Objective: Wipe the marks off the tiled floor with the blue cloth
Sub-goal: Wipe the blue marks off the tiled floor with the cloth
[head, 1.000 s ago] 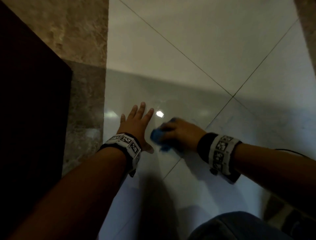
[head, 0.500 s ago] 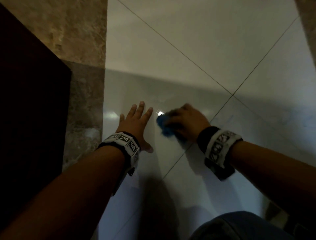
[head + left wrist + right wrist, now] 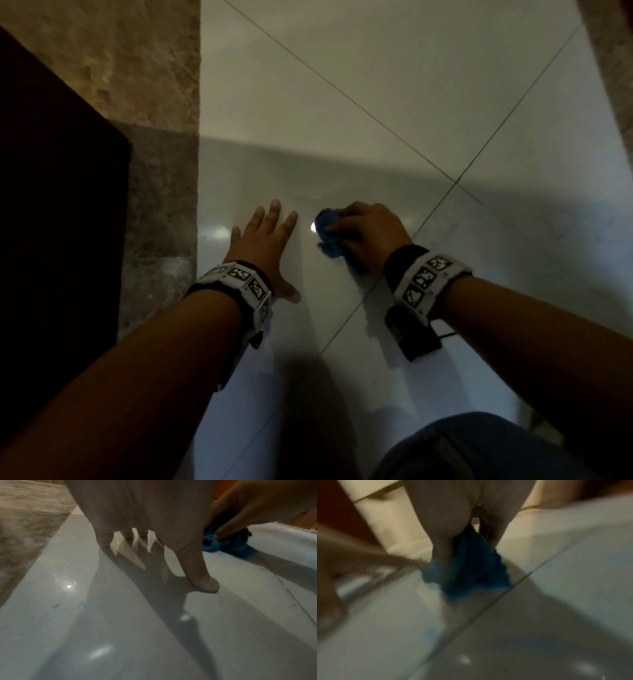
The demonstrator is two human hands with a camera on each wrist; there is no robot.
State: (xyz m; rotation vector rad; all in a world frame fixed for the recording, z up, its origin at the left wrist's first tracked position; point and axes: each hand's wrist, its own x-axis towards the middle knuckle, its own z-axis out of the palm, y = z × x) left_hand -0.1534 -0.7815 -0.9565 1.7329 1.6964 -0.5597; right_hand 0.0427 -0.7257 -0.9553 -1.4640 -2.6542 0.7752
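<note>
A crumpled blue cloth (image 3: 327, 233) (image 3: 228, 545) (image 3: 471, 568) lies bunched on the glossy white tiled floor (image 3: 376, 102), pressed down under my right hand (image 3: 363, 229), whose fingers curl over it. My left hand (image 3: 265, 240) (image 3: 154, 534) rests flat on the floor just left of the cloth, fingers spread and straight, thumb (image 3: 202, 580) pointing towards the cloth. Faint bluish smudges (image 3: 68, 606) show on the tile near my left wrist, and another blurred blue mark (image 3: 431, 634) lies near my right wrist.
A mottled brown stone strip (image 3: 154, 154) borders the tiles on the left, with a dark panel (image 3: 51, 205) beyond it. Dark grout lines (image 3: 455, 183) cross ahead of my right hand. My knee in dark fabric (image 3: 479, 448) fills the lower right.
My right hand has slid the cloth away from me and slightly leftward across the tile, then stayed about level. The left hand has stayed planted.
</note>
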